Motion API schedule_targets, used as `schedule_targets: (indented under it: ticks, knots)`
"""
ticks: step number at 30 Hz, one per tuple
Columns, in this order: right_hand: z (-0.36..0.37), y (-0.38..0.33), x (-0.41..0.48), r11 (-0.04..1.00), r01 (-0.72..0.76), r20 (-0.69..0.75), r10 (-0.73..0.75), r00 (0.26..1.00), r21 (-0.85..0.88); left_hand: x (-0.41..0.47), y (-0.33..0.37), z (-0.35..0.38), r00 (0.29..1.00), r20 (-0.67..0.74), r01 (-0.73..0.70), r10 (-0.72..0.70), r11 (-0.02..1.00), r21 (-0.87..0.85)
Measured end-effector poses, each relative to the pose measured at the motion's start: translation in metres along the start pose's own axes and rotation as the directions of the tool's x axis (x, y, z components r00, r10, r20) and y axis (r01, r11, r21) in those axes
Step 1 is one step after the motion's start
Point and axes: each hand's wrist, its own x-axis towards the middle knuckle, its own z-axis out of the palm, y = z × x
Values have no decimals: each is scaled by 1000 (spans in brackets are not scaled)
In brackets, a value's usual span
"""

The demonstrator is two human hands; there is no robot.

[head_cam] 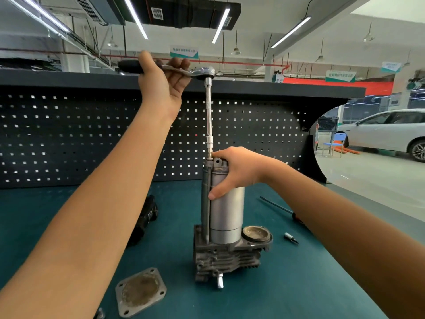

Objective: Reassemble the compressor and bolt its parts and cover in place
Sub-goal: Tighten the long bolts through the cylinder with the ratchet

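my left hand (pixel 164 79) is up high. its fingers are curled tight round the handle of the ratchet (pixel 202 72). a long thin bar (pixel 208 116) goes straight down from the ratchet head to the top of the compressor (pixel 226 217). my right hand (pixel 234 169) holds the top of the compressor's silver can. its fingers are bent over the top and the thumb is flat on the side, right beside the tip of the bar. the compressor stands upright in the middle of the green table (pixel 299 284). 1 square cover plate (pixel 140 292) lies flat near the front, left of the compressor. 1 small bit (pixel 290 237) lies to the right. a screwdriver (pixel 278 207) lies behind it, partly under my right arm. a black part (pixel 147 217) sits to the left, partly behind my left arm.
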Motion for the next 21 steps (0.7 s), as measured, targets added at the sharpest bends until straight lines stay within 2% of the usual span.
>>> schedule_targets:
  ticks: [6, 10, 12, 16, 19, 20, 21]
  knots:
    - [0, 1, 0, 1000, 11, 0, -11, 1000, 7, 18, -24, -1, 981, 28, 191, -189, 971, -144]
    - [2, 2, 1, 1000, -1, -2, 1, 1000, 25, 18, -32, 6, 966, 102, 250, -236, 955, -158]
    - [2, 3, 2, 999, -10, -8, 10, 1000, 40, 13, -28, 8, 970, 119, 233, -212, 951, -202]
    - [2, 4, 2, 999, -33, -9, 34, 999, 35, -11, -4, 13, 985, 173, 48, -11, 977, -209]
    - [0, 2, 2, 998, -51, 8, 51, 999, 37, -43, 4, 24, 959, 180, -227, 218, 973, 30]
    - [0, 1, 3, 997, -62, 18, 61, 998, 37, -52, 3, 29, 921, 214, -357, 324, 923, 140]
    - [-1, 0, 3, 997, -72, 31, 71, 997, 28, -60, 1, 35, 860, 279, -496, 427, 825, 268]
